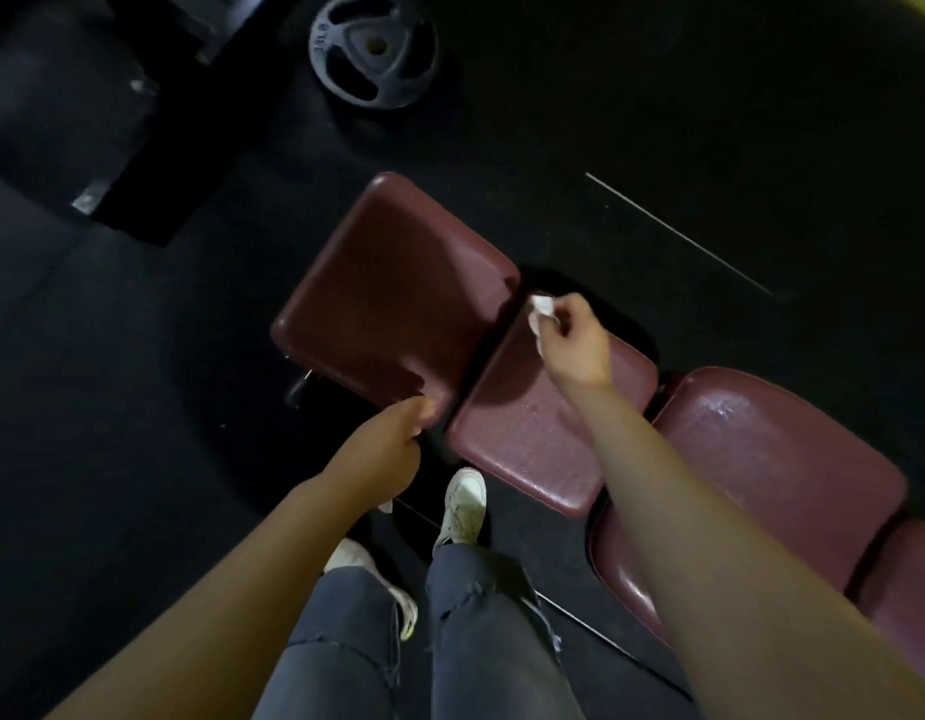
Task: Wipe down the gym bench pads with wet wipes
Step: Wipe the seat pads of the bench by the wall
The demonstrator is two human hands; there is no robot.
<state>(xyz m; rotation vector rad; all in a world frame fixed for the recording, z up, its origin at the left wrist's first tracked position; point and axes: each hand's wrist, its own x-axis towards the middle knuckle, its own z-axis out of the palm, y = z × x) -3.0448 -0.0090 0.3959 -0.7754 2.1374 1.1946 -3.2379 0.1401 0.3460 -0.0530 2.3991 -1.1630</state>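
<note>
The right hand (574,337) pinches a small crumpled white wet wipe (540,311) between curled fingers, holding it at the far corner of the middle maroon vinyl bench pad (527,433), right by the dark gap that parts this pad from the larger maroon vinyl end pad (392,293) just to the hand's left. Whether the wipe is pressed flat on the vinyl or lifted a touch above it cannot be told from this angle.

The left hand (392,444) grips the near corner of the end pad, fingers curled around its edge, apparently steadying the bench.

The step in hand looks like wiping the middle pad along its far edge. Behind the right forearm, a third maroon pad (772,459) shows pale streaks on its surface, possibly moisture or wear; I cannot say which.

The next move probably calls for drawing the wipe back toward the body in overlapping strokes across the middle pad, keeping it flat enough to cover the surface, then crossing the gap to the end pad under the left hand.

A black iron weight plate (372,49) lies on the dark floor well beyond both hands.
</note>
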